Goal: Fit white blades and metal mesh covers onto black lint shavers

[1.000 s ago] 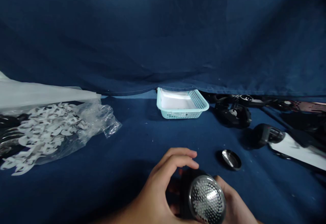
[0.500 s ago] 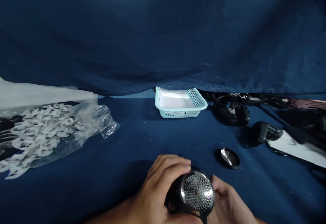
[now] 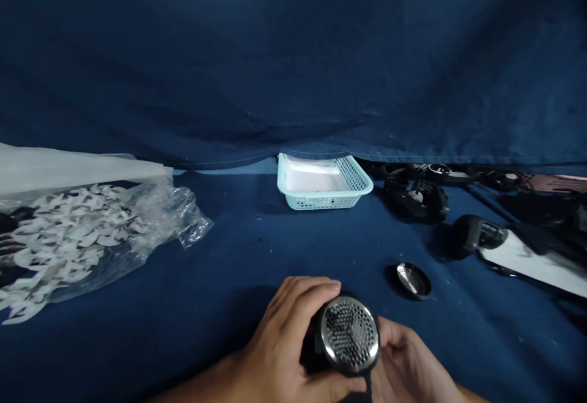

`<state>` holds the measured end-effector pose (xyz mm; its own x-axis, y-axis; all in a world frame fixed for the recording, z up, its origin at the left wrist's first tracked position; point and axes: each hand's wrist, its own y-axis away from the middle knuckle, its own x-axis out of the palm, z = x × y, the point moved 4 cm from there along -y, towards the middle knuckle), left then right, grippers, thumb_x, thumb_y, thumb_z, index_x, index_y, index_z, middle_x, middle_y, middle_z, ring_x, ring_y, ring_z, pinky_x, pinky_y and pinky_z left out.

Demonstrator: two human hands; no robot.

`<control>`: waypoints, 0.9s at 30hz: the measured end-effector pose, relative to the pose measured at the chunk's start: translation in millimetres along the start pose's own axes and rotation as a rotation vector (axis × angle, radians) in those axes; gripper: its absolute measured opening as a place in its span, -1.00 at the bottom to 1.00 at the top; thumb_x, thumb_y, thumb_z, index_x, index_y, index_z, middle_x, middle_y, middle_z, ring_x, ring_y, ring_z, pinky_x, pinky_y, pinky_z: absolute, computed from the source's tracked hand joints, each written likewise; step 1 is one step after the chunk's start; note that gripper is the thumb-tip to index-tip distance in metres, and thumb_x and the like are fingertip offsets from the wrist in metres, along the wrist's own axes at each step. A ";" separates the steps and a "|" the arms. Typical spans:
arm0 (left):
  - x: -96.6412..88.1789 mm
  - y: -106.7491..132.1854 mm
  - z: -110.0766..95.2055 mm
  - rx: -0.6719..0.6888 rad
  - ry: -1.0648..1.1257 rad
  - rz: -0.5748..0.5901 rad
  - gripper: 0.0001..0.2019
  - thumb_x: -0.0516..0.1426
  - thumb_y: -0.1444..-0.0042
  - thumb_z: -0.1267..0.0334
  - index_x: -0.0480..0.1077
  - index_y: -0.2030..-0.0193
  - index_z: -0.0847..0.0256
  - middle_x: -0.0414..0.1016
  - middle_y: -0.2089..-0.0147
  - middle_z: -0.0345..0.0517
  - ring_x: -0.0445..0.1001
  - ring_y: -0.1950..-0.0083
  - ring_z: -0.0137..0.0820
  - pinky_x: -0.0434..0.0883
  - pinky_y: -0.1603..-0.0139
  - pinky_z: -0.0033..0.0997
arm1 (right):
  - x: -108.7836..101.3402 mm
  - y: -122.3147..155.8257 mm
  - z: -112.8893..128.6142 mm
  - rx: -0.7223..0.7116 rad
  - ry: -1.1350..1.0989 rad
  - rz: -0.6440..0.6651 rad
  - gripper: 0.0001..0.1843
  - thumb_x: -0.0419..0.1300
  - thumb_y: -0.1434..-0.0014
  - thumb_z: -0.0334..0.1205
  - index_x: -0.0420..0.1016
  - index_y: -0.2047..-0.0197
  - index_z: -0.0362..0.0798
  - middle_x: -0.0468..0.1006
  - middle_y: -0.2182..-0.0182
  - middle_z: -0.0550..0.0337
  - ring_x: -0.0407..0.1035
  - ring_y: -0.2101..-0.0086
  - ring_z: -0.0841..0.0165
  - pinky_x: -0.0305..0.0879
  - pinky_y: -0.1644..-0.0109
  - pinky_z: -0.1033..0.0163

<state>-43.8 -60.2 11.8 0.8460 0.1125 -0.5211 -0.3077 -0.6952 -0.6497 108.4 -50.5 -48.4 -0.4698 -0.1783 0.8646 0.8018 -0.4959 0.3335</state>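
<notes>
A black fabric shaver (image 3: 351,334), its round metal face full of small holes turned up toward me, is at the bottom centre. My left hand (image 3: 288,329) wraps around its head from the left, fingers over the top and thumb below the metal face. My right hand (image 3: 408,360) closes on it from the right and from underneath; the lower part of the shaver and some fingers are hidden. On the blue cloth to the right lies a loose round perforated metal cap (image 3: 413,281), apart from both hands.
A light-blue basket (image 3: 323,201) with a white lining stands at the back centre, partly under a hanging blue cloth (image 3: 293,60). To the left, a clear plastic bag (image 3: 178,213) holds many white plastic pieces (image 3: 77,232). Black parts (image 3: 470,238) crowd the right side.
The shaver has shifted slightly left and up in my hands, with its metal face tilted a little differently. My left thumb now sits against the lower edge of the face.
</notes>
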 end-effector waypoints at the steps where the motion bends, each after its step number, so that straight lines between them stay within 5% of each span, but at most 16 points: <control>1: -0.1 0.2 0.1 -0.007 -0.006 0.009 -0.27 0.25 -0.09 -0.10 0.09 -0.28 0.19 0.39 -0.10 0.17 0.44 -0.08 -0.08 0.47 -0.10 0.00 | 0.9 0.1 0.5 -0.003 0.023 -0.005 -0.74 0.03 0.03 -0.27 0.49 0.29 -0.05 0.64 0.40 0.16 0.50 0.24 0.22 0.31 0.05 0.20; 9: 1.9 7.7 13.3 -0.186 0.030 -0.018 -0.29 0.22 -0.14 -0.07 0.07 -0.33 0.12 0.35 -0.16 0.13 0.42 -0.13 -0.05 0.43 -0.16 0.06 | 33.1 -0.4 8.9 -0.032 0.191 0.089 -0.61 0.07 0.09 -0.13 0.54 0.21 -0.05 0.69 0.30 0.10 0.53 0.17 0.14 0.32 0.00 0.13; 17: 0.0 8.5 20.8 -0.309 0.032 -0.051 -0.32 0.18 -0.17 0.02 0.03 -0.36 0.03 0.31 -0.25 0.08 0.39 -0.19 -0.01 0.38 -0.20 0.18 | 29.6 2.0 7.4 -0.033 0.130 0.169 -0.63 0.11 -0.05 -0.04 0.62 0.16 0.02 0.70 0.23 0.13 0.53 0.08 0.10 0.28 -0.13 0.03; 27: 1.6 8.1 21.5 -0.376 0.030 -0.018 -0.28 0.18 -0.18 0.13 -0.08 -0.40 -0.06 0.27 -0.31 0.05 0.35 -0.25 0.01 0.38 -0.21 0.22 | 14.7 16.8 39.1 -0.388 0.459 -0.101 -0.45 0.29 -0.13 -0.04 0.41 -0.21 0.22 0.44 -0.22 0.15 0.27 -0.22 0.10 0.03 -0.33 -0.04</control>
<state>-54.2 -50.4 -6.3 0.8638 0.1104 -0.4916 -0.1162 -0.9058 -0.4075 129.4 -28.2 -15.4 -0.7170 -0.4194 0.5569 0.5923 -0.7877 0.1694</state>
